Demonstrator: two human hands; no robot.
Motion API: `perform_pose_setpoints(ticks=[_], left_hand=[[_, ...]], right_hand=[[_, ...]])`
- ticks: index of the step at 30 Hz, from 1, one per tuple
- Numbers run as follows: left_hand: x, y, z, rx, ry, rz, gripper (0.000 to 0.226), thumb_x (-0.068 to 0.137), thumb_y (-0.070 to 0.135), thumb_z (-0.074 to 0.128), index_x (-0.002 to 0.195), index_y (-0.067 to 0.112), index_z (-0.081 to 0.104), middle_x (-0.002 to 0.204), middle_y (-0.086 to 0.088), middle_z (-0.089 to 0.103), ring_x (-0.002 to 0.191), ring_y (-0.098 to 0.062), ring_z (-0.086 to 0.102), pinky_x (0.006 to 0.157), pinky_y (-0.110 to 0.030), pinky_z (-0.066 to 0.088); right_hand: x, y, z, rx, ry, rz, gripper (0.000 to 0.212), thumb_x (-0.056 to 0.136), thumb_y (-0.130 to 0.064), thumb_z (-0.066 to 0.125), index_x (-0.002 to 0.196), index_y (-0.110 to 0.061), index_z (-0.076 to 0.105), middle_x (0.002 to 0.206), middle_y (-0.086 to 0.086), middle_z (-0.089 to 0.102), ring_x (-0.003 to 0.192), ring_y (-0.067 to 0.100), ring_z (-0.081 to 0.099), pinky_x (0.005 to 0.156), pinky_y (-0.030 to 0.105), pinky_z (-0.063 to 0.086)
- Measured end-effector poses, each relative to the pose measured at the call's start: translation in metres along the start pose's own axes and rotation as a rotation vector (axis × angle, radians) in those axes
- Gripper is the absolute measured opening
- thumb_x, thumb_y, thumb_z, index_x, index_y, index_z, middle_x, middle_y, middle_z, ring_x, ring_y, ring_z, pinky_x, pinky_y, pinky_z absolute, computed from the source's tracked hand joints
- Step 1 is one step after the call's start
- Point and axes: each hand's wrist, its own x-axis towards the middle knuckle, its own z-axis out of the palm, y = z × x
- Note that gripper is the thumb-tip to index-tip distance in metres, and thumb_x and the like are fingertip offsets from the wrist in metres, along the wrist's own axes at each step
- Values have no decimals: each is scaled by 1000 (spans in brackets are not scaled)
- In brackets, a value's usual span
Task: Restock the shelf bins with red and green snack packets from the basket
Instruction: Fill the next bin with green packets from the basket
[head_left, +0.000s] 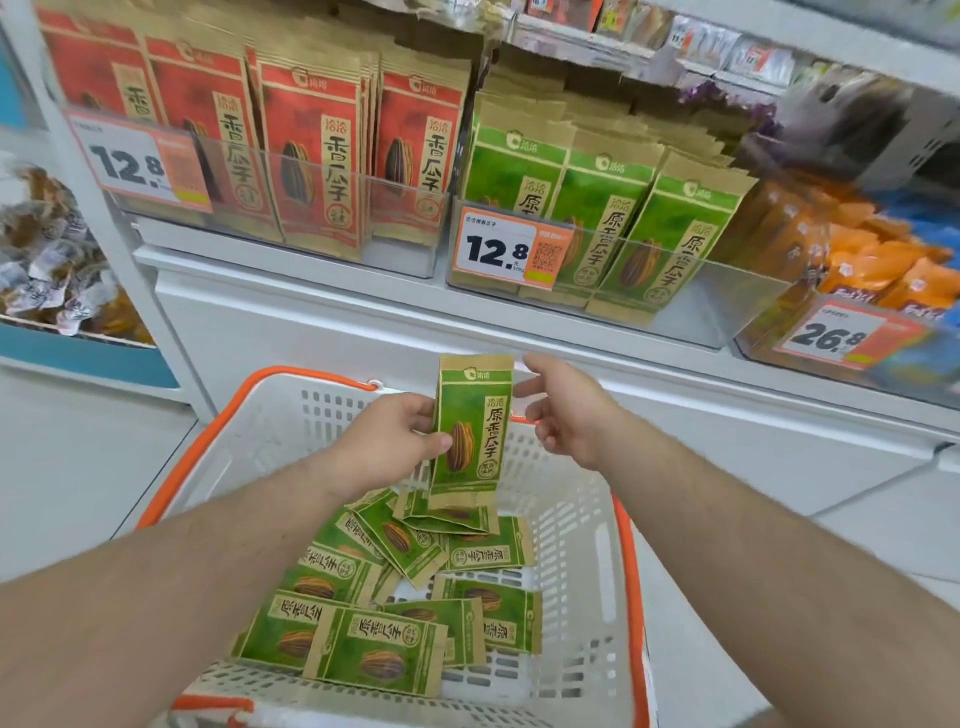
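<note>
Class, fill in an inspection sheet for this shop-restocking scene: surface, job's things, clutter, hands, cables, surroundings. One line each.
Surface: white shelf ledge below the clear bins; pale floor.
Job's things: white basket with orange rim holds loose green packets, no red ones seen in it; red packets stand in the left bin, shelved green packets in the right bin.
Clutter: nothing seen.
Hands: left hand grips a held green packet upright above the basket; right hand open, fingers at the packet's upper right edge.
Cables: nothing seen.
Surroundings: price tags; orange packets to the right, blurred; wrapped sweets to the left.
</note>
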Motion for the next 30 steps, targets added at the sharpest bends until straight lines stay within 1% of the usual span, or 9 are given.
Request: perform_pose_setpoints(ticks=[4, 7, 9, 14, 16, 20, 22, 25, 30], left_hand=[[-3, 39, 9, 66, -28, 131, 25, 89, 9, 69, 99, 33, 69, 102, 9, 73, 97, -11, 68, 96, -37, 52], [-2, 69, 20, 154, -42, 226, 31, 89, 11, 69, 117, 25, 68, 106, 5, 72, 99, -14, 67, 97, -37, 51], [-2, 86, 30, 212, -40, 272, 33, 89, 15, 68, 120, 26, 66, 104, 6, 71, 93, -16, 68, 90, -39, 54], [-5, 138, 60, 348, -5, 439, 28, 87, 18, 67, 109, 36, 66, 86, 17, 66, 81, -10, 65, 80, -32, 54], [-4, 162, 71, 365, -3, 506, 31, 87, 17, 68, 113, 34, 67, 88, 17, 65, 83, -9, 62, 77, -27, 50], [-4, 204, 86, 353, -34, 624, 34, 86, 21, 71, 118, 32, 65, 99, 16, 66, 95, -8, 62, 82, -25, 48], [-2, 222, 90, 411, -3, 693, 37, 85, 29, 72, 120, 34, 64, 110, 17, 65, 105, -8, 59, 91, -29, 48], [8, 245, 90, 589, 194, 800, 45, 85, 42, 69, 128, 32, 59, 127, 12, 59, 119, -13, 52, 99, -36, 45], [33, 260, 84, 1009, 413, 837, 61, 86, 38, 63, 143, 30, 41, 149, 4, 37, 138, -19, 29, 109, -40, 23]], right_hand=[[-40, -24, -32, -173, 81, -266, 36, 87, -41, 69, 109, -12, 67, 105, 12, 64, 59, 17, 50, 55, 28, 41], [-68, -36, -51, -572, 380, -482, 47, 81, -39, 73, 124, -20, 65, 126, 1, 63, 104, 21, 62, 87, 35, 52], [-89, -43, -60, -842, 547, -592, 47, 82, -36, 70, 127, -26, 63, 130, -4, 61, 118, 21, 58, 95, 34, 49], [-122, -55, -92, -806, 448, -550, 19, 86, -26, 70, 105, -26, 70, 98, -3, 69, 91, 21, 68, 72, 34, 58], [-132, -59, -109, -777, 475, -563, 16, 87, -26, 72, 103, -24, 72, 93, -3, 68, 86, 19, 67, 72, 34, 57], [-152, -69, -144, -857, 660, -637, 5, 88, -29, 71, 84, -26, 69, 80, -8, 65, 80, 15, 60, 66, 29, 47], [-160, -76, -159, -851, 750, -653, 7, 87, -31, 69, 90, -26, 73, 82, -8, 67, 80, 15, 61, 68, 31, 50], [-171, -87, -176, -789, 914, -703, 12, 85, -31, 68, 95, -28, 74, 87, -3, 72, 87, 23, 63, 76, 35, 53], [-167, -101, -189, -724, 1104, -870, 19, 86, -31, 67, 103, -29, 76, 94, 0, 74, 95, 26, 64, 82, 36, 52]])
